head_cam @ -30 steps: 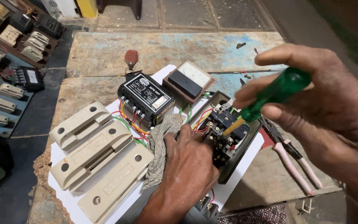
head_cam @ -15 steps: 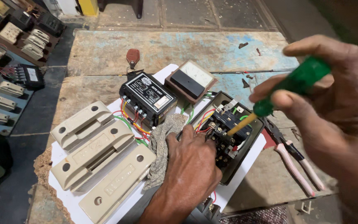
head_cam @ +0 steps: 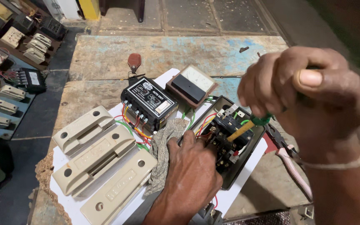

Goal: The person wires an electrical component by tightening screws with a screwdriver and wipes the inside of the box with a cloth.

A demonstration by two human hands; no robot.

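Nearest, at six o'clock, the left hand (head_cam: 192,175) lies flat, fingers pressing down on the wired switch unit (head_cam: 230,137) in its open black casing, which sits just right of centre on the white board (head_cam: 242,183). At three o'clock the right hand (head_cam: 309,96) is clenched around a green-handled screwdriver (head_cam: 251,125), its yellow shaft angled down into the unit's terminals. A grey rag (head_cam: 163,146) lies just beside the left hand. At eight o'clock, three cream fuse carriers (head_cam: 101,162) rest side by side. Farther, toward twelve, stand a black control box (head_cam: 148,102) and a brown panel meter (head_cam: 192,85).
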